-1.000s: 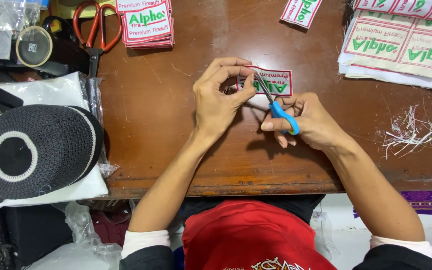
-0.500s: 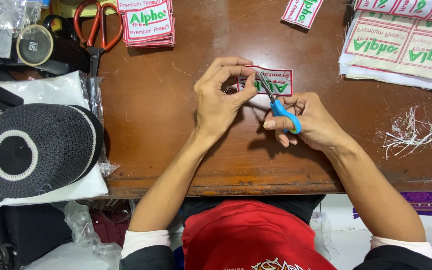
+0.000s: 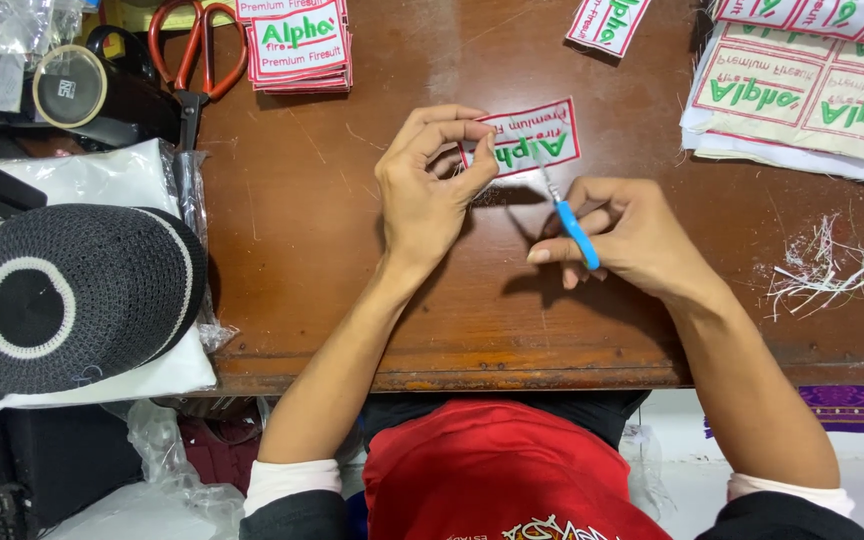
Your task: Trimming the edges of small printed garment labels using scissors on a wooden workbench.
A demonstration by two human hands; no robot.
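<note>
Hands: right hand (image 3: pixel 632 235) grips blue-handled snips (image 3: pixel 570 222), tips at the embroidered patch (image 3: pixel 527 140) pinched in the left hand (image 3: pixel 427 190) above the worktop (image 3: pixel 352 290). Thread trimmings (image 3: pixel 822 270) lie right. Far side: finished patch stack (image 3: pixel 297 45), uncut patch sheets (image 3: pixel 812 90) apparently remaining.

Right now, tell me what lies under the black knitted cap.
The black knitted cap rests on a white bagged bundle, which shows around its edges. What that bundle contains, and anything directly beneath the cap, is covered.
</note>
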